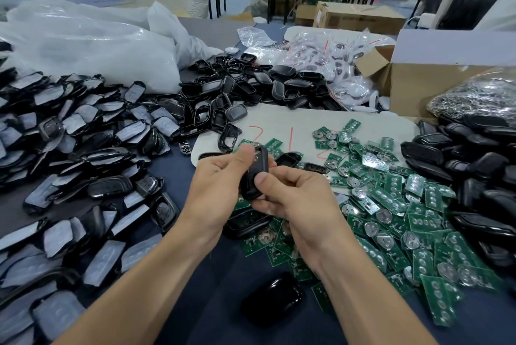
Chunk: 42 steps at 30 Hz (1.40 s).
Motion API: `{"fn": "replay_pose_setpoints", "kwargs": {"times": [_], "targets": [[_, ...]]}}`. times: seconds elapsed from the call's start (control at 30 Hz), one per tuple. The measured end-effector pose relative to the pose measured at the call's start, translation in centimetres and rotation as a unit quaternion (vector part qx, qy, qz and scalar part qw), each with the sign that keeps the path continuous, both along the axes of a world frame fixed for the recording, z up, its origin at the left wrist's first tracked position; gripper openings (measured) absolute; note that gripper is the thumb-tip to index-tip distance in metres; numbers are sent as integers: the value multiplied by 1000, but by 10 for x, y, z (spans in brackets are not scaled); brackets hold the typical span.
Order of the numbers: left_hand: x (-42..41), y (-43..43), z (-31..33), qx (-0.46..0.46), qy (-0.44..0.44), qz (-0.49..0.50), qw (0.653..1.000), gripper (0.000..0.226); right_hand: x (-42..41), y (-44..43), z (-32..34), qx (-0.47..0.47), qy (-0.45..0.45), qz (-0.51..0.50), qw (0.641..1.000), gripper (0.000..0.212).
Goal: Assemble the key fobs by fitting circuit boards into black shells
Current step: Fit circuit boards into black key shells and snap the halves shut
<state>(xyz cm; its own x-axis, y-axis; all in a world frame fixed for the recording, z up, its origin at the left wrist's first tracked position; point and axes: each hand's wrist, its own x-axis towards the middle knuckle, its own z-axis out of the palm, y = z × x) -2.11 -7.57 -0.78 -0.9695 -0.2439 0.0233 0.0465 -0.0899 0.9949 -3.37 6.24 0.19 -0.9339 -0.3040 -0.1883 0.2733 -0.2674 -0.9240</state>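
While left hand grips black shell, right hand pinches it.

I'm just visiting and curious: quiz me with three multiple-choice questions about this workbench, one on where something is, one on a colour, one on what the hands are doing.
1. Where does the heap of green circuit boards lie?
A. On the person's left.
B. On the person's right.
C. Inside a blue bin.

2. What colour are the marks drawn on the white sheet?
A. Red.
B. Blue.
C. Yellow.

3. What are the hands doing?
A. Both lie flat and hold nothing.
B. Only one of them holds something.
C. The left hand and right hand both grip one black shell.

Answers:
1 B, the boards spread out beside the right arm.
2 A, the strokes above the hands are red.
3 C, fingers of both hands curl round the same shell.
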Motion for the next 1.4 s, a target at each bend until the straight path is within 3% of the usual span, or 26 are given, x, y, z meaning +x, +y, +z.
{"fn": "replay_pose_setpoints", "kwargs": {"times": [0.1,0.23,0.3,0.37,0.4,0.43,0.53,0.63,0.73,0.83,0.9,1.0,1.13,1.2,1.4], "targets": [[-1,-2,-3,0,-29,-11,1000,72,-3,3,2,1,-30,-2,1000,8],[-2,-6,-4,-32,-3,33,999,67,-15,28,14,18,-71,18,997,19],[-3,-11,-3,-34,-6,68,997,63,-25,57,24,-101,-63,-9,993,35],[-4,-15,-3,-41,-13,98,994,57,-31,91,31,-335,-30,-13,942,44],[-5,-15,-3,-44,-17,109,993,54,-31,103,32,-392,-5,-1,920,46],[-5,-16,-3,-46,-20,120,992,51,-31,108,32,-386,9,2,923,47],[-8,-17,-3,-57,-24,143,988,41,-34,96,25,-173,4,-57,983,44],[-8,-19,-4,-86,-17,166,982,29,-36,69,19,108,51,-118,986,23],[-7,-22,-2,-124,-19,193,973,27,-40,47,15,399,194,-80,892,34],[-6,-22,1,-165,-35,208,964,25,-46,30,2,585,227,37,778,52],[-6,-21,1,-202,-42,209,956,22,-44,24,-4,600,256,21,758,34],[-6,-21,-1,-271,-45,196,941,16,-39,26,-7,561,256,-19,787,17],[-4,-16,-7,-379,-61,60,921,46,-33,31,-11,512,256,-47,818,20],[-4,-13,-9,-406,-65,23,911,48,-32,32,-10,492,270,-72,825,20],[-9,-20,-11,-387,-75,82,915,39,-32,33,-8,432,295,-160,837,19]]}}
